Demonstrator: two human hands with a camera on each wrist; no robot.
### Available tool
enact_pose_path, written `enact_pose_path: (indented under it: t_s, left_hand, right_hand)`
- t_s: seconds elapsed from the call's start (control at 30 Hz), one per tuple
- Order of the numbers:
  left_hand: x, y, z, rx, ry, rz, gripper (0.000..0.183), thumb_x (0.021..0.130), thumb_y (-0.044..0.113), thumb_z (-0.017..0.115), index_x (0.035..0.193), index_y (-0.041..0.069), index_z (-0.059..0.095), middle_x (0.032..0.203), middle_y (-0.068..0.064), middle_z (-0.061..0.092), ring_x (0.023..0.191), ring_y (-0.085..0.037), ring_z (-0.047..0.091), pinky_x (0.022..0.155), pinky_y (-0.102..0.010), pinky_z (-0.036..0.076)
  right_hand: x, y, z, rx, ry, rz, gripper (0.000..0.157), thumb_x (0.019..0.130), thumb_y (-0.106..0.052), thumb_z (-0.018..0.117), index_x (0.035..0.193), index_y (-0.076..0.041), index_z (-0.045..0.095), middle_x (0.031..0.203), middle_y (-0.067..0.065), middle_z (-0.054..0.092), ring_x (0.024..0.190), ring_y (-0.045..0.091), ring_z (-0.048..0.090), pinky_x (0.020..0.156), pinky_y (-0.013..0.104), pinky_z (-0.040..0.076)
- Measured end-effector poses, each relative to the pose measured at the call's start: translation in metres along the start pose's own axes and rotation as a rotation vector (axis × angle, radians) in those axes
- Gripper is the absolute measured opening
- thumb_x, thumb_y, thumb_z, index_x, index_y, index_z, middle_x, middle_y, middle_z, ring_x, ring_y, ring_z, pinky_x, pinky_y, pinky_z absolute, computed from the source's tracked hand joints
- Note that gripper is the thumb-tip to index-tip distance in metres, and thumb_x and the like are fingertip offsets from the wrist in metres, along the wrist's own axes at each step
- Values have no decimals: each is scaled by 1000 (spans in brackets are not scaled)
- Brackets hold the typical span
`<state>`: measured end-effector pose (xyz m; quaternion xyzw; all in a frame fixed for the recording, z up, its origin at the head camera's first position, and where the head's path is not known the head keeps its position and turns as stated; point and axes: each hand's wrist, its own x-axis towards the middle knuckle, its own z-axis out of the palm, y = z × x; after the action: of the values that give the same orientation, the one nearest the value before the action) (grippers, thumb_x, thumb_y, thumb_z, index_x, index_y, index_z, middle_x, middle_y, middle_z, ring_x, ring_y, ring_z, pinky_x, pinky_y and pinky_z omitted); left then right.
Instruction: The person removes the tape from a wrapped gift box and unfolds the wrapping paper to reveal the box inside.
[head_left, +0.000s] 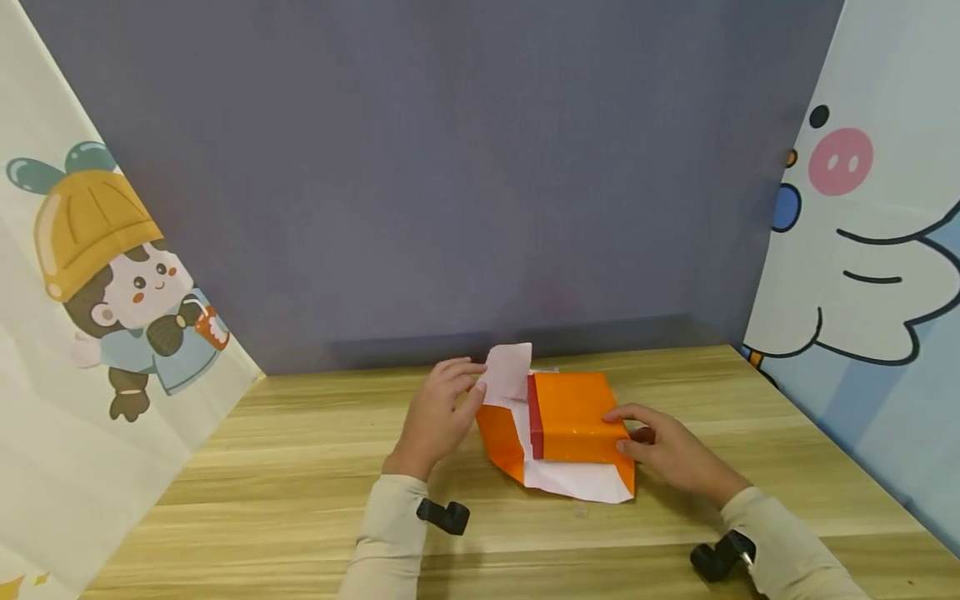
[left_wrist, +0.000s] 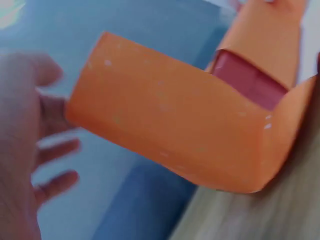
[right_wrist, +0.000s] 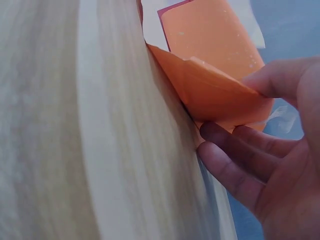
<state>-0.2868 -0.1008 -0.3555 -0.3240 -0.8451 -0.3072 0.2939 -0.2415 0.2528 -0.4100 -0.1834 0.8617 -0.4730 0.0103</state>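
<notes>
A red box [head_left: 536, 421] lies on the table, partly covered by orange wrapping paper [head_left: 576, 408] with a white inner side. At its left end a paper flap [head_left: 510, 371] stands up, pale side showing in the head view. My left hand [head_left: 442, 408] is beside this flap; in the left wrist view its fingers are spread, fingertips right at the flap's orange edge [left_wrist: 165, 110]. My right hand [head_left: 671, 450] is at the right end of the wrapped box. In the right wrist view its thumb [right_wrist: 280, 80] lies on the folded paper [right_wrist: 215, 90], with the other fingers below.
The wooden table [head_left: 300, 467] runs back to a grey panel [head_left: 450, 183]. Printed cartoon panels stand at the left and right. A piece of clear tape [right_wrist: 284, 118] sticks out near the paper's end. Black wrist cameras [head_left: 444, 515] are strapped over both sleeves.
</notes>
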Motion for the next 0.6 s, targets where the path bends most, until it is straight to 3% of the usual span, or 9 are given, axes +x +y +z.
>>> enact_pose_path:
  t_s: [0.13, 0.3, 0.6]
  left_hand:
    - [-1, -3, -14, 102, -46, -176, 24, 98, 27, 61, 84, 14, 75, 117, 0, 70, 114, -22, 61, 91, -42, 52]
    - [-1, -6, -29, 168, -181, -394, 23, 98, 36, 61, 93, 18, 75, 118, -2, 68, 110, -26, 64, 84, -48, 53]
    - [-11, -13, -50, 124, -499, -579, 37, 90, 41, 70, 118, 17, 70, 118, -4, 69, 108, -27, 63, 89, -52, 49]
  right_hand:
    - [0, 0, 0, -10, 3, -5, 34, 98, -16, 67, 132, -15, 59, 145, 21, 48, 106, 29, 64, 82, 29, 55]
    - [0, -2, 1, -6, 3, -5, 34, 98, -14, 66, 132, -14, 59, 145, 21, 48, 106, 29, 64, 83, 29, 55]
    - [0, -3, 1, -12, 13, -17, 33, 98, -13, 66, 130, -12, 60, 142, 20, 51, 102, 25, 65, 81, 28, 55]
